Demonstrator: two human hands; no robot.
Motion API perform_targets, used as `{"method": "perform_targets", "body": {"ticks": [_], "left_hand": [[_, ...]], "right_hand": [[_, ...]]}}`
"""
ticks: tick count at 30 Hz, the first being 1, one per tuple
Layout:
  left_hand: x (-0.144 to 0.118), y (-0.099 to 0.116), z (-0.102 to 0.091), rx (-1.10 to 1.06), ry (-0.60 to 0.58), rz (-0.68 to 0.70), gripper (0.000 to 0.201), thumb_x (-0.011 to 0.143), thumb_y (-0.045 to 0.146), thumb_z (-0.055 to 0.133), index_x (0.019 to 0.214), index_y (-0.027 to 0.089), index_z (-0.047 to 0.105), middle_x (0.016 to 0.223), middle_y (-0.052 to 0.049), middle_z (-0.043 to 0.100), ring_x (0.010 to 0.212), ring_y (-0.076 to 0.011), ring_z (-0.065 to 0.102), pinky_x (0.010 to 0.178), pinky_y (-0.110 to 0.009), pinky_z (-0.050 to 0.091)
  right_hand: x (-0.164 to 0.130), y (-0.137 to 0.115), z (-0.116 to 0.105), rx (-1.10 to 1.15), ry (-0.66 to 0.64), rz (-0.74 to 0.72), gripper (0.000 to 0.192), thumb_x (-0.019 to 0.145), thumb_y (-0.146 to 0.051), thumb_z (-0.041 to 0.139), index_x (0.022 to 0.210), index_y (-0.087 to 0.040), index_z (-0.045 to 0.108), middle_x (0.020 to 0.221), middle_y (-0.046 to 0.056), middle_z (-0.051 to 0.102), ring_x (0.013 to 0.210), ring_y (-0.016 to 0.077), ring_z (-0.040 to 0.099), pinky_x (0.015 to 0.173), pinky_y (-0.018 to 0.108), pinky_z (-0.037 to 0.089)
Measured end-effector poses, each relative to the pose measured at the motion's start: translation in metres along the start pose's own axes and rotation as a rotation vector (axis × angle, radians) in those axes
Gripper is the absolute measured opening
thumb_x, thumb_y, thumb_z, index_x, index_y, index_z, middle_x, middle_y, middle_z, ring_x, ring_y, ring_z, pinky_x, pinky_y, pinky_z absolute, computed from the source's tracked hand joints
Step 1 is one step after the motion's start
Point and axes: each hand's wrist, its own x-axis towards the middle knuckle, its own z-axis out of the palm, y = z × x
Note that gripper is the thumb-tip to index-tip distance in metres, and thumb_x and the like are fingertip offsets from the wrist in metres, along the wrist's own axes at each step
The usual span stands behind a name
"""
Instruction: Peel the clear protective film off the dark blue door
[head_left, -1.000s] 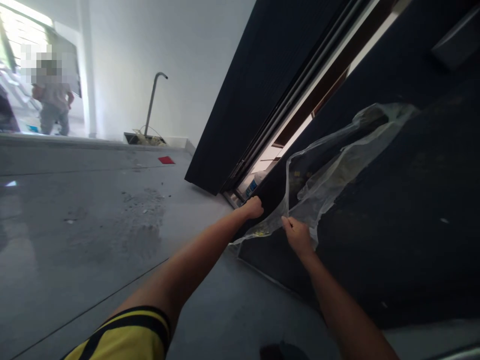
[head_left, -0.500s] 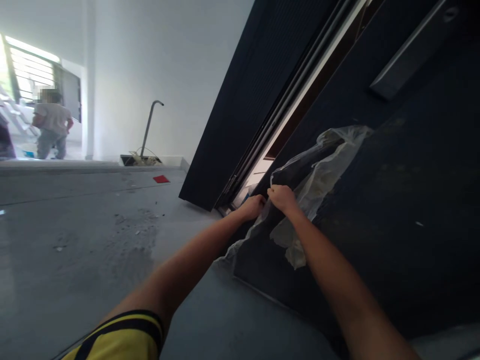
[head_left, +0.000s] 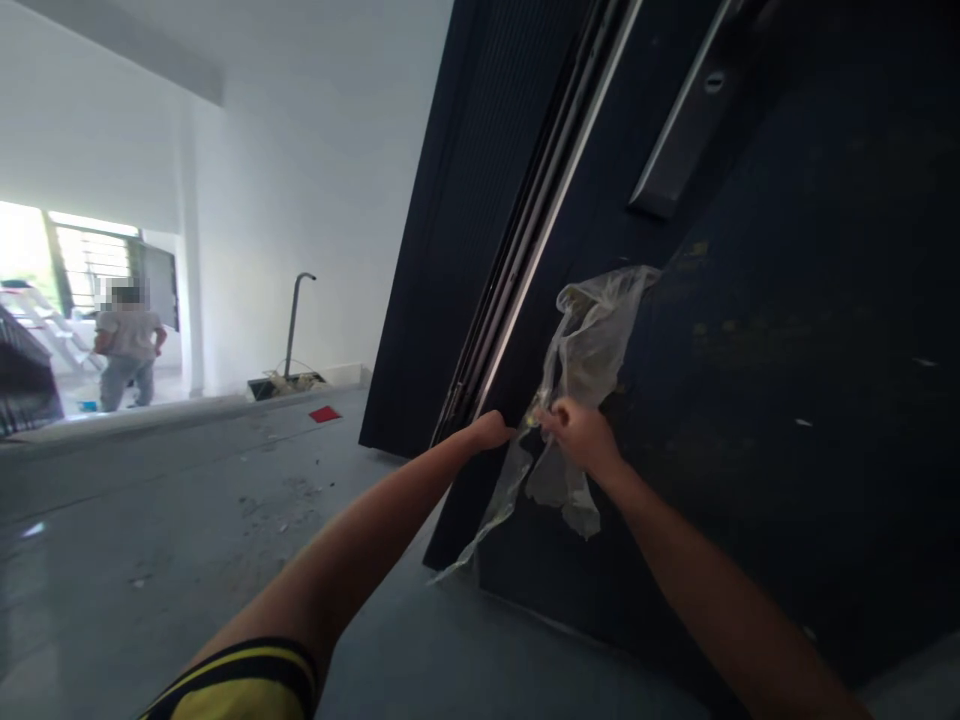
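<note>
A tall dark door (head_left: 780,380) fills the right side, with a metal handle (head_left: 675,130) high on it. A sheet of clear plastic film (head_left: 585,350) hangs loose from the door's face, partly peeled, with a strip trailing toward the floor. My right hand (head_left: 577,435) is shut on the film near the door's edge. My left hand (head_left: 491,430) grips the door's narrow edge right beside it.
A second dark panel (head_left: 442,220) stands left of the door with a metal track between them. The grey floor (head_left: 187,540) has scattered debris and a red scrap (head_left: 325,413). A bent pipe (head_left: 292,320) rises by the white wall. A person (head_left: 127,345) stands far off at a bright opening.
The view has tilted up and the door stands more upright. My right hand rose along the door with the film, bunching it higher. My left hand has stayed on the door's edge.
</note>
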Motion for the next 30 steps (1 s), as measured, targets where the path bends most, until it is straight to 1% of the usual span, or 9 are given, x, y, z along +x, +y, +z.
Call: {"method": "perform_targets", "body": {"ticks": [3,5,7,9,13,15,18,23,30], "left_hand": [[0.000,0.014,-0.020,0.010,0.065,0.038,0.021,0.092,0.028,0.060,0.094,0.013,0.075,0.093,-0.011,0.077,0.096,-0.0234,0.073,0.076,-0.026,0.051],[0.001,0.026,-0.035,0.001,0.138,0.091,0.026,0.094,0.022,0.056,0.114,0.015,0.071,0.107,-0.010,0.077,0.104,-0.0214,0.072,0.082,-0.025,0.051],[0.004,0.039,-0.049,-0.017,0.224,0.170,0.030,0.095,0.017,0.052,0.121,0.015,0.067,0.112,-0.010,0.077,0.106,-0.0203,0.071,0.087,-0.025,0.050],[0.010,0.049,-0.061,-0.043,0.315,0.239,0.028,0.097,0.016,0.050,0.118,0.014,0.068,0.111,-0.010,0.077,0.106,-0.0208,0.071,0.089,-0.027,0.050],[0.029,0.063,-0.076,-0.178,0.351,0.245,0.029,0.103,0.031,0.050,0.100,0.013,0.072,0.091,-0.009,0.077,0.085,-0.0186,0.074,0.080,-0.026,0.053],[0.039,0.065,-0.080,-0.283,0.305,0.188,0.039,0.104,0.040,0.049,0.086,0.013,0.070,0.076,-0.007,0.074,0.068,-0.0154,0.071,0.071,-0.024,0.053],[0.050,0.067,-0.083,-0.389,0.285,0.090,0.046,0.100,0.049,0.056,0.075,0.012,0.066,0.065,-0.005,0.069,0.057,-0.0138,0.067,0.062,-0.023,0.053],[0.057,0.071,-0.082,-0.485,0.291,0.027,0.051,0.099,0.054,0.056,0.070,0.012,0.065,0.060,-0.004,0.066,0.051,-0.0143,0.065,0.053,-0.023,0.051],[0.060,0.074,-0.081,-0.453,0.359,0.004,0.053,0.103,0.053,0.048,0.071,0.014,0.066,0.059,-0.004,0.065,0.052,-0.0143,0.066,0.054,-0.023,0.050]], "right_hand": [[0.047,-0.028,-0.054,-0.076,0.496,-0.109,0.053,0.099,-0.051,0.053,0.138,-0.015,0.056,0.136,0.019,0.055,0.127,0.0329,0.052,0.104,0.048,0.044],[0.082,-0.035,-0.087,-0.190,0.626,-0.204,0.053,0.099,-0.037,0.054,0.147,-0.017,0.049,0.157,0.019,0.037,0.146,0.0382,0.030,0.116,0.063,0.029],[0.111,-0.030,-0.106,-0.298,0.575,-0.324,0.041,0.098,-0.023,0.049,0.137,-0.016,0.059,0.160,0.016,0.036,0.151,0.0373,0.023,0.119,0.068,0.017],[0.128,-0.018,-0.114,-0.400,0.410,-0.474,0.031,0.095,-0.013,0.046,0.116,-0.013,0.069,0.150,0.014,0.051,0.149,0.0327,0.030,0.123,0.064,0.011],[0.128,0.014,-0.115,-0.484,0.123,-0.534,0.024,0.089,-0.008,0.047,0.093,-0.014,0.070,0.102,0.009,0.071,0.115,0.0238,0.058,0.118,0.045,0.030],[0.122,0.027,-0.117,-0.452,0.123,-0.459,0.021,0.087,-0.008,0.047,0.088,-0.015,0.067,0.091,0.008,0.069,0.099,0.0217,0.060,0.103,0.035,0.041],[0.116,0.037,-0.120,-0.374,0.185,-0.408,0.018,0.085,-0.009,0.045,0.083,-0.016,0.061,0.090,0.008,0.066,0.092,0.0203,0.059,0.085,0.029,0.043],[0.104,0.047,-0.120,-0.205,0.263,-0.433,0.014,0.083,-0.013,0.043,0.073,-0.020,0.049,0.075,0.005,0.058,0.077,0.0173,0.056,0.075,0.027,0.041],[0.052,0.081,-0.124,0.013,0.301,-0.533,0.013,0.076,-0.015,0.042,0.065,-0.023,0.041,0.065,0.003,0.055,0.064,0.0170,0.053,0.064,0.029,0.040]]}}
